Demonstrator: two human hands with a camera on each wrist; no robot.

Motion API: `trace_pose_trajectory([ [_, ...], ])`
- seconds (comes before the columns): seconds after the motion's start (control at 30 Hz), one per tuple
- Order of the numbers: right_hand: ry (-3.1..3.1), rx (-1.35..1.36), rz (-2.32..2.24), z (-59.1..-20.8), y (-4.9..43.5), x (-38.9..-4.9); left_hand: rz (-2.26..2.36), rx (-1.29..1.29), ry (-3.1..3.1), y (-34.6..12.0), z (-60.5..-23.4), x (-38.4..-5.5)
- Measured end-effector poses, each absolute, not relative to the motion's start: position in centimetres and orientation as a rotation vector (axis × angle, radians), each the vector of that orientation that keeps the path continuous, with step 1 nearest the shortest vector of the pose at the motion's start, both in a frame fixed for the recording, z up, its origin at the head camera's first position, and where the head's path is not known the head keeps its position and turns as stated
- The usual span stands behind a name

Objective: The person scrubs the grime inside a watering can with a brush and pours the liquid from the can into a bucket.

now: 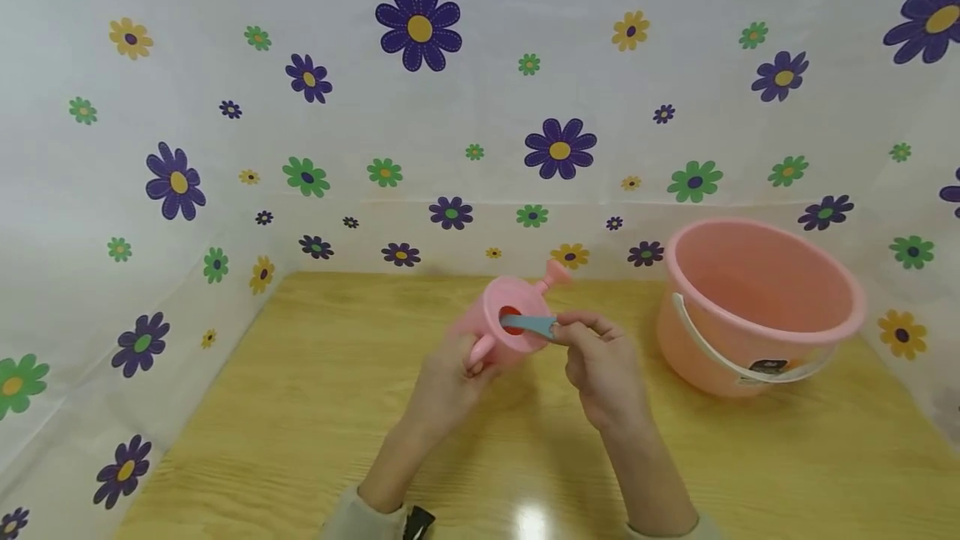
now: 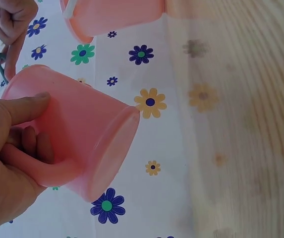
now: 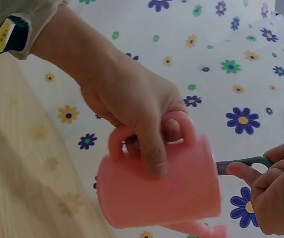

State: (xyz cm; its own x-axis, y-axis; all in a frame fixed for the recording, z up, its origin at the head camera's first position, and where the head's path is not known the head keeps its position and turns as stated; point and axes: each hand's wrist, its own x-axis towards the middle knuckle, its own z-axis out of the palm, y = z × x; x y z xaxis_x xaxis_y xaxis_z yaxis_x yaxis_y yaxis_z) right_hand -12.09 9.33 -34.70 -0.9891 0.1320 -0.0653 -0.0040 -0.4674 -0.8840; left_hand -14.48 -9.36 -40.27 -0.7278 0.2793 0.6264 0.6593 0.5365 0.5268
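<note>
A pink toy watering can (image 1: 524, 297) is lifted off the table and tilted, its open top facing right. My left hand (image 1: 444, 383) grips it by its handle, the thumb pressed along the body (image 2: 75, 116) in the left wrist view. My right hand (image 1: 609, 375) pinches the end of a blue-grey tool (image 1: 532, 324) with a looped handle. The tool's other end reaches into the can's opening, so its kind is hidden. Something red (image 1: 511, 311) shows inside that opening; what it is, I cannot tell. In the right wrist view the tool enters the can (image 3: 156, 198) from the right.
A large pink bucket (image 1: 697, 344) with a white handle (image 1: 708, 350) stands on the wooden table (image 1: 315, 407) at the right. Behind and at the sides hangs a white sheet (image 1: 480, 98) printed with flowers. A black strap piece (image 1: 417, 522) lies by the left sleeve.
</note>
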Motion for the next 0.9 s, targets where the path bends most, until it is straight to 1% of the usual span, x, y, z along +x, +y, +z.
trace_pose_trajectory([
  [0.23, -1.593, -0.176, 2.637, -34.3, 9.2, -12.1, -1.023, -0.82, -2.318, -9.2, -39.9, -14.5],
  [0.5, -1.537, -0.134, 2.648, -34.5, 9.6, -12.1, -1.101, -0.743, -2.359, -9.5, -39.9, -14.3],
  [0.7, -1.609, -0.159, 2.622, -34.8, 9.4, -12.4, -1.087, -0.796, -2.348, -9.2, -40.0, -14.2],
  [0.9, -1.585, -0.123, 2.627, -34.6, 10.4, -12.4, -1.082, -0.838, -2.305, -9.4, -39.8, -14.3],
])
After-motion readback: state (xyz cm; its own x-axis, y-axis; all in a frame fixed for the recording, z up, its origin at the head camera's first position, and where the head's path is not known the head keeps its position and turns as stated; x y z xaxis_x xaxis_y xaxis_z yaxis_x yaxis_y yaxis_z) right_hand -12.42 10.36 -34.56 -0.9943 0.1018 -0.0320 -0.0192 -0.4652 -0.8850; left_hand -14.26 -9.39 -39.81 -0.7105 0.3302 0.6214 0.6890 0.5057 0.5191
